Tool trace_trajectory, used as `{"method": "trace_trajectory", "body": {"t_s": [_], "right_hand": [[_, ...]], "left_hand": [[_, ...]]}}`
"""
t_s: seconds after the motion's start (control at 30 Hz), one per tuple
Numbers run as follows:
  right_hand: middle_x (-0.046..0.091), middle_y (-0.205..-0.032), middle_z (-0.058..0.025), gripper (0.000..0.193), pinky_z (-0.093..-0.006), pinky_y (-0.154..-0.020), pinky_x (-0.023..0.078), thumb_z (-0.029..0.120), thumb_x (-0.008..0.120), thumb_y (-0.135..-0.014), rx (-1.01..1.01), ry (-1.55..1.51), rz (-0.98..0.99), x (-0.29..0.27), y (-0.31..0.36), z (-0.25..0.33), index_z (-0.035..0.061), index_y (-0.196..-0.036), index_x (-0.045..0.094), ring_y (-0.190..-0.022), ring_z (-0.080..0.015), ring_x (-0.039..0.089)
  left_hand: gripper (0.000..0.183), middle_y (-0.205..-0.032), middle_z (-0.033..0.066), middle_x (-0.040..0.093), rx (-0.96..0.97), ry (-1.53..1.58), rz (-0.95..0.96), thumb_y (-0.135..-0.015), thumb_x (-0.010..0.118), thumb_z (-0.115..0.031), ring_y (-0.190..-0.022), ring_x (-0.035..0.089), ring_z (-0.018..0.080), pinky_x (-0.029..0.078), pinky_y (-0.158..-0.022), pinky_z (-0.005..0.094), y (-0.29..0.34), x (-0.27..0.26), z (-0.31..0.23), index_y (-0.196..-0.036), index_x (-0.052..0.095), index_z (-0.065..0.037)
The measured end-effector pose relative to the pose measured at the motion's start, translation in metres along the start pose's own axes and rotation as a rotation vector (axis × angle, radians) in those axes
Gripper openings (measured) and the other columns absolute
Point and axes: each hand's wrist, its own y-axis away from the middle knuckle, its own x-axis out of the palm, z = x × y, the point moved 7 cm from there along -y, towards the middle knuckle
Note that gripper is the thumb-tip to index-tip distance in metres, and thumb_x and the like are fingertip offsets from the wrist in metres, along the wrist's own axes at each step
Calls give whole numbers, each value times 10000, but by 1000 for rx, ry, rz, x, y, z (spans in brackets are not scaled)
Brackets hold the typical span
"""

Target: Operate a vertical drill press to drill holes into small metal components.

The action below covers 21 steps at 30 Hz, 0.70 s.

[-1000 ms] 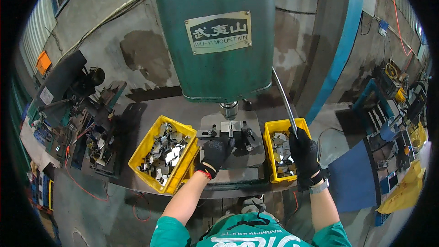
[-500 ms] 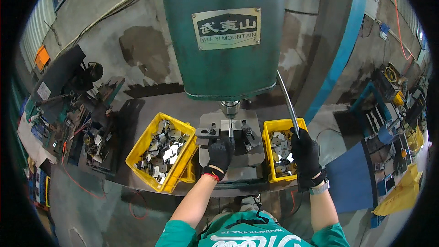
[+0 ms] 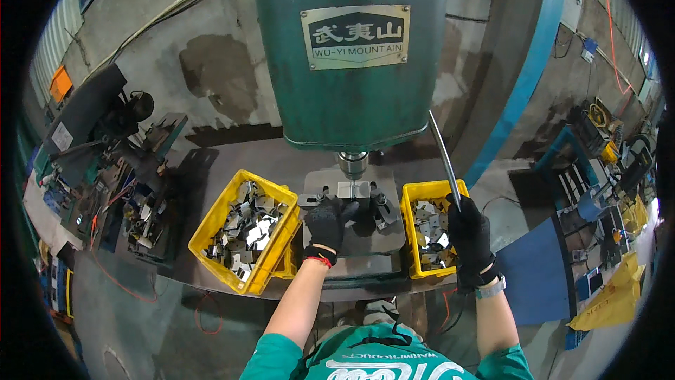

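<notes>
In a black glove, my left hand [image 3: 325,227] is at the left front of the metal fixture [image 3: 380,210] under the drill press [image 3: 355,99]. Its thumb points right, apart from the other fingers, and I see nothing held; the dark fingertips are hard to make out. A small bright metal block [image 3: 353,189] sits in the fixture, right below the drill chuck [image 3: 353,164]. My right hand [image 3: 470,236], also gloved, is wrapped round the end of the steel feed lever [image 3: 444,155], which slants up to the press's right side.
A yellow bin [image 3: 200,243] of small bent metal pieces stands left of the fixture, over another yellow bin [image 3: 287,266]. A third yellow bin [image 3: 415,267] with similar pieces is at the right. Another machine [image 3: 91,137] stands far left; a blue panel [image 3: 531,274] is at the right.
My left hand has drawn back leftward from the middle of the fixture, away from the spot under the chuck. My right hand stays on the lever, which looks about the same.
</notes>
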Motion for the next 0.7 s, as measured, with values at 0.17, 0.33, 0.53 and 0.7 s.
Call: {"method": "trace_trajectory", "body": {"t_s": [0.17,0.33,0.53,0.7], "right_hand": [[580,-878,-48,231,-217,-719,473,190,530,-904,-51,151,-43,-1,-1,3,8,-1043,563,-771,-124,557],[574,-856,-53,217,-221,-696,463,176,524,-906,-6,-124,1,9,-4,-5,-2,-1020,568,-776,-117,552],[579,-828,-52,222,-223,-647,461,207,539,-897,244,-866,-40,20,-15,-61,12,-998,572,-740,-138,559],[595,-817,-60,217,-237,-635,460,218,554,-887,-80,-177,-144,17,-19,-52,22,-974,586,-729,-165,572]], "left_hand": [[701,-1003,141,582,23,-93,-252,-623,688,-541,-959,538,291,379,-851,450,-25,-39,-8,-1118,551,-65],[626,-954,129,611,199,-12,105,-629,716,-456,-929,556,275,291,-961,483,-34,3,13,-1127,550,-115],[479,-866,136,632,54,261,141,-695,680,-414,-822,580,314,408,-846,433,-34,-5,3,-1039,593,-92],[444,-944,148,611,58,354,240,-759,644,-342,-898,558,310,433,-771,424,-38,-6,3,-1098,558,-69]]}}
